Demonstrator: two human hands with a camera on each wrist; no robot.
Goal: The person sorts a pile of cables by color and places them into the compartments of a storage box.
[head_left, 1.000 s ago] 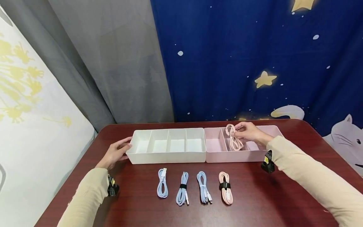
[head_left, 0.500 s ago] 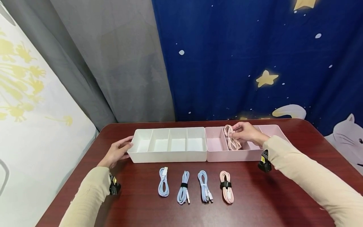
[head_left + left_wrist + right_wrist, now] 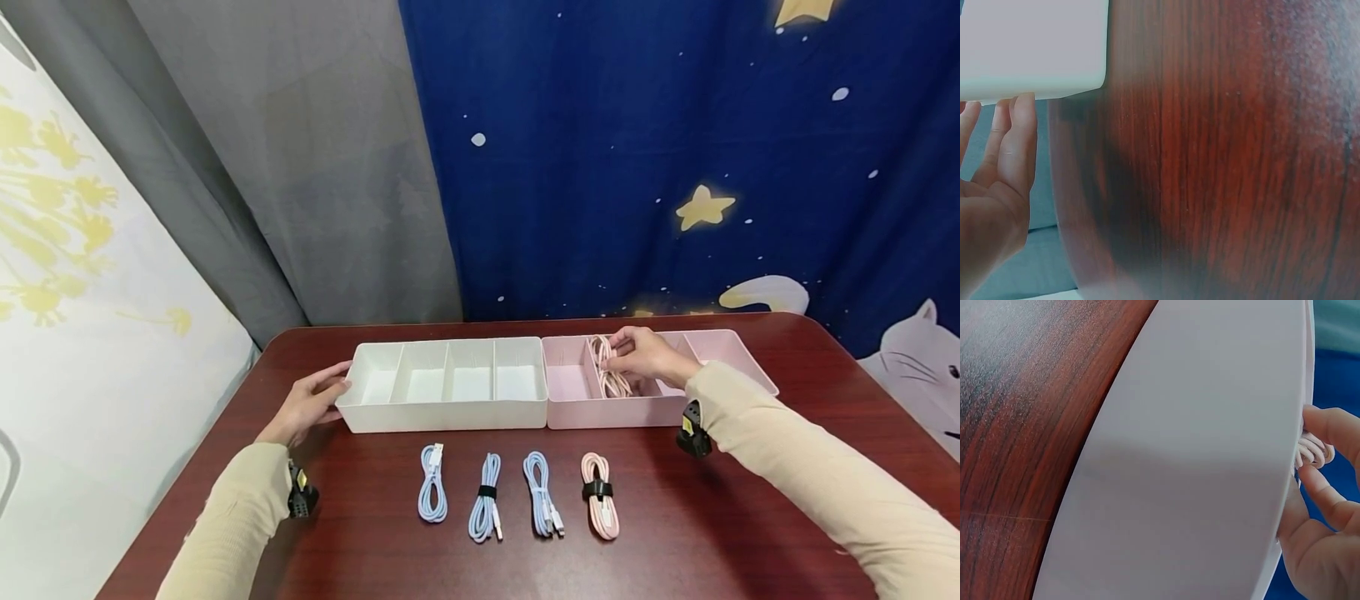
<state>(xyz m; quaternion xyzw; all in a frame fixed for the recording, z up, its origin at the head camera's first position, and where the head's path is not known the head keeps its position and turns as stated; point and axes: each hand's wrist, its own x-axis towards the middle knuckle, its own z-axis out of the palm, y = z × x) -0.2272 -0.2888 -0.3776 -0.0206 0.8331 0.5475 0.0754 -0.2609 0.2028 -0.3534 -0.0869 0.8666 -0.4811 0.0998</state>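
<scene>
A coiled pink cable (image 3: 612,373) stands in the second compartment from the left of the pink divided box (image 3: 622,413). My right hand (image 3: 643,357) holds the coil between thumb and fingers. In the right wrist view, loops of the cable (image 3: 1314,450) show between the fingers, beyond the box wall; the rest is hidden. My left hand (image 3: 306,403) rests against the left end of the white divided box (image 3: 450,417). Seen from the left wrist, the straight fingers (image 3: 1020,137) touch the end of that box.
In front of the boxes lie several coiled cables in a row: a blue cable (image 3: 432,485), a blue cable with black strap (image 3: 484,504), another blue cable (image 3: 542,493) and a pink cable with black strap (image 3: 600,500). The boxes stand end to end on the dark red table (image 3: 360,542).
My right hand has moved slightly left and down, and the pink coil now sits lower in its compartment. The left hand stays at the white box.
</scene>
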